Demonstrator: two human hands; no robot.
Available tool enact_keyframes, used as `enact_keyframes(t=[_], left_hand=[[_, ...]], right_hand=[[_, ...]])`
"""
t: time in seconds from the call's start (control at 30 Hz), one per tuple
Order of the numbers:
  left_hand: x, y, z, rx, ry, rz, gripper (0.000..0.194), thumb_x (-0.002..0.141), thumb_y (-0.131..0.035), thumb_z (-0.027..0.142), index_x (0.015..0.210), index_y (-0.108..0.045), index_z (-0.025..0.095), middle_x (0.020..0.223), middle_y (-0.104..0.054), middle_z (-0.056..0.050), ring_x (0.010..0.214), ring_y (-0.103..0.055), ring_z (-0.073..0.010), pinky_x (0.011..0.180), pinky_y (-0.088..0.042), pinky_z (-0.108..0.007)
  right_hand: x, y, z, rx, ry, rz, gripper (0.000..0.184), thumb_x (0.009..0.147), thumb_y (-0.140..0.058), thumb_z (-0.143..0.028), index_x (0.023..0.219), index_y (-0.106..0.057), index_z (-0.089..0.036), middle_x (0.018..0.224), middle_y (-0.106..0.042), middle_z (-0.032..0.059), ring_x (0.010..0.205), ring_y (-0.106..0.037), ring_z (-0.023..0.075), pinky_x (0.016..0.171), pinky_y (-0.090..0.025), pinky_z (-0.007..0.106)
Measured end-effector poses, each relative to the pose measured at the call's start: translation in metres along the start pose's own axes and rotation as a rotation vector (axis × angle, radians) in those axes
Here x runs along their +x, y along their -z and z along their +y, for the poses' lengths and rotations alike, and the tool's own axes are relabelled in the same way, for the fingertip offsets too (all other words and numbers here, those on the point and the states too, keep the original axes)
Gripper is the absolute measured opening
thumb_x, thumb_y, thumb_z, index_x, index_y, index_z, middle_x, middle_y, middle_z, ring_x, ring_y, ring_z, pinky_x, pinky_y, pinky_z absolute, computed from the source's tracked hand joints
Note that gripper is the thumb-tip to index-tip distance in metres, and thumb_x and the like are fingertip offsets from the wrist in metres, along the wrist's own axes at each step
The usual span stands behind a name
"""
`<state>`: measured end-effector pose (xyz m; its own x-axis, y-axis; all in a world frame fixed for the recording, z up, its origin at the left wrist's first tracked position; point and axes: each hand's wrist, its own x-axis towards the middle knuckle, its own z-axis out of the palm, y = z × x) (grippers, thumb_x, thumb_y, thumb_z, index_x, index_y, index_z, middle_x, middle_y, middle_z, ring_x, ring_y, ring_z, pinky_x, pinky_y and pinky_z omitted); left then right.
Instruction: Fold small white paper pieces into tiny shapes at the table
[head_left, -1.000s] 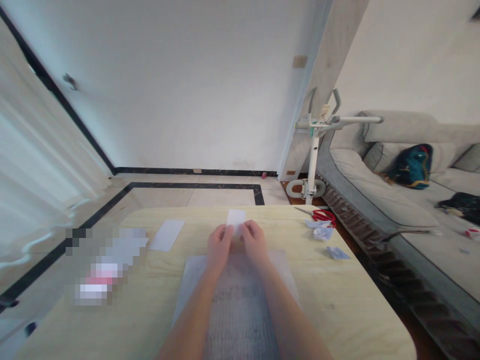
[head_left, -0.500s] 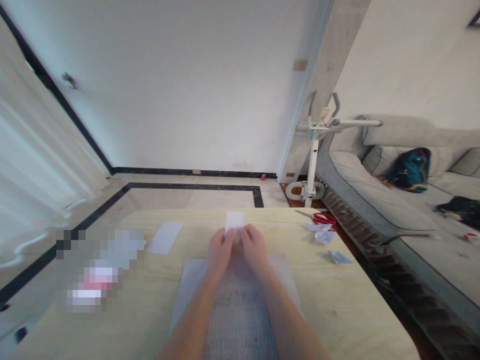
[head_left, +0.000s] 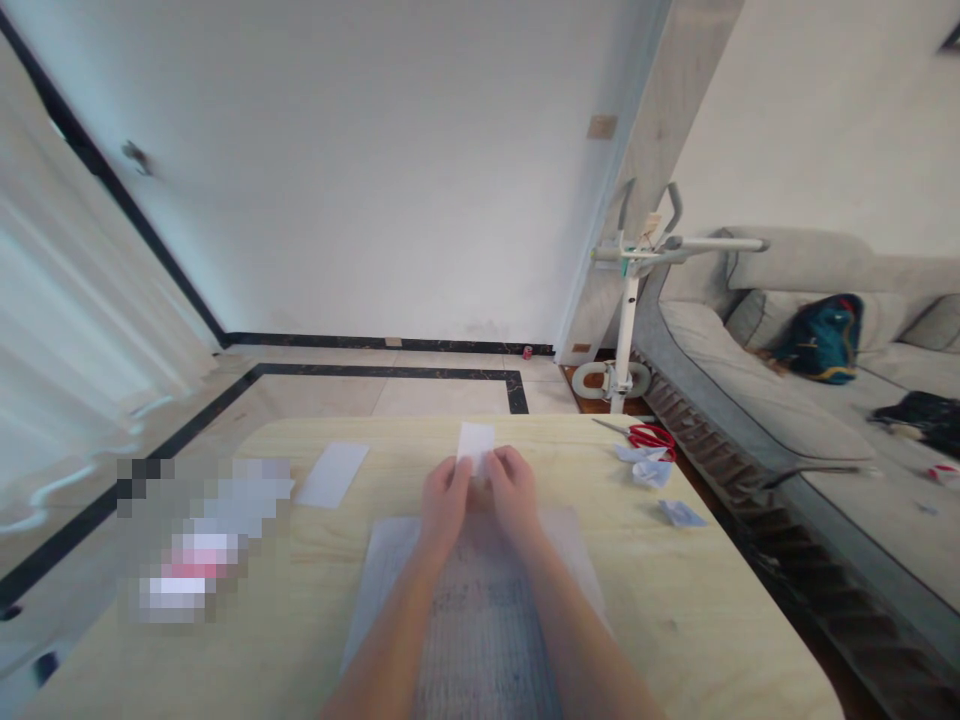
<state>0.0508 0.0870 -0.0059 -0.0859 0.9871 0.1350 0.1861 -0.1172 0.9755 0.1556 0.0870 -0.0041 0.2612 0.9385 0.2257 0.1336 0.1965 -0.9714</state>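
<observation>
Both hands pinch a small white piece of paper [head_left: 476, 440] near the far side of the table. My left hand [head_left: 445, 505] grips its lower left edge, with the thumb on the near face. At the lower right edge, my right hand [head_left: 513, 490] has its fingers curled round the paper. The paper stands up above the fingertips; its lower part is partly hidden by the thumbs. Under my forearms lies a large sheet [head_left: 480, 640] with dark markings, too blurred to read.
A white paper rectangle [head_left: 333, 475] lies left on the wooden table [head_left: 300, 650], beside a pixelated patch. Red-handled scissors [head_left: 651, 438], crumpled paper [head_left: 646, 466] and a folded scrap [head_left: 682, 513] are at the right edge. A sofa [head_left: 787, 420] and a white exercise stand [head_left: 624, 330] stand beyond.
The hands and the paper have shifted very slightly to the right in view. The pinch on the paper is kept, and the things on the table lie as before.
</observation>
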Motion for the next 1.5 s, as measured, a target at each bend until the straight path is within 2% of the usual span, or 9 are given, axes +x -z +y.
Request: enact_keyframes(t=[0.13, 0.4, 0.73, 0.93, 1.13, 1.27, 1.5], left_hand=[[-0.0007, -0.0008, 0.0026, 0.003, 0.003, -0.01, 0.035, 0.084, -0.044, 0.044, 0.06, -0.045, 0.018, 0.052, -0.043, 0.004, 0.052, -0.042, -0.0114, 0.05, -0.031, -0.022], [0.0017, -0.0005, 0.0005, 0.16, -0.031, -0.013, 0.037, 0.085, -0.042, 0.044, 0.061, -0.051, 0.018, 0.054, -0.051, 0.001, 0.054, -0.047, -0.0136, 0.054, -0.033, -0.024], [0.0024, -0.001, -0.0023, 0.154, -0.007, -0.02, 0.038, 0.085, -0.042, 0.046, 0.061, -0.051, 0.018, 0.053, -0.051, 0.001, 0.054, -0.046, -0.0135, 0.052, -0.031, -0.023], [0.002, -0.0011, 0.0003, 0.126, -0.005, -0.039, 0.039, 0.084, -0.042, 0.048, 0.062, -0.051, 0.017, 0.053, -0.048, 0.002, 0.054, -0.045, -0.0129, 0.052, -0.03, -0.023], [0.0031, -0.0008, -0.0002, 0.172, -0.021, -0.009, 0.037, 0.084, -0.043, 0.045, 0.061, -0.052, 0.017, 0.054, -0.05, 0.001, 0.054, -0.045, -0.0129, 0.051, -0.031, -0.023], [0.0021, 0.0, -0.0005, 0.112, -0.014, -0.01, 0.037, 0.082, -0.045, 0.045, 0.06, -0.052, 0.017, 0.052, -0.05, 0.001, 0.052, -0.045, -0.0127, 0.049, -0.032, -0.022], [0.0012, 0.0007, -0.0004, 0.033, 0.004, 0.009, 0.037, 0.083, -0.043, 0.046, 0.061, -0.051, 0.017, 0.05, -0.047, 0.003, 0.05, -0.045, -0.0121, 0.048, -0.032, -0.021]], right_hand=[[0.0004, 0.0007, 0.0009, 0.004, 0.019, 0.02, 0.023, 0.081, -0.048, -0.033, 0.062, -0.049, -0.019, 0.054, -0.047, -0.0038, 0.054, -0.045, 0.0122, 0.054, -0.035, 0.024], [0.0008, -0.0009, 0.0033, 0.046, -0.022, 0.023, 0.024, 0.082, -0.048, -0.036, 0.065, -0.05, -0.02, 0.057, -0.048, -0.0032, 0.054, -0.048, 0.0126, 0.053, -0.038, 0.024], [0.0024, 0.0006, 0.0017, -0.081, -0.002, 0.058, 0.019, 0.082, -0.049, -0.034, 0.071, -0.054, -0.02, 0.06, -0.054, -0.0014, 0.055, -0.052, 0.014, 0.054, -0.04, 0.025], [0.0041, 0.0009, 0.0011, -0.044, -0.017, 0.057, 0.017, 0.081, -0.05, -0.033, 0.071, -0.054, -0.019, 0.061, -0.054, -0.0012, 0.055, -0.052, 0.0133, 0.053, -0.042, 0.024], [0.0029, -0.0005, 0.0047, 0.018, -0.028, 0.045, 0.02, 0.081, -0.05, -0.036, 0.074, -0.055, -0.018, 0.064, -0.056, -0.0002, 0.058, -0.053, 0.0133, 0.051, -0.044, 0.023], [0.0019, -0.0014, 0.0053, 0.035, -0.029, 0.042, 0.019, 0.08, -0.051, -0.037, 0.078, -0.056, -0.018, 0.065, -0.057, -0.0003, 0.058, -0.054, 0.0135, 0.052, -0.045, 0.024], [0.0016, -0.002, 0.0011, -0.002, -0.007, 0.038, 0.016, 0.08, -0.052, -0.033, 0.073, -0.054, -0.019, 0.063, -0.055, -0.0011, 0.056, -0.053, 0.0128, 0.052, -0.044, 0.023]])
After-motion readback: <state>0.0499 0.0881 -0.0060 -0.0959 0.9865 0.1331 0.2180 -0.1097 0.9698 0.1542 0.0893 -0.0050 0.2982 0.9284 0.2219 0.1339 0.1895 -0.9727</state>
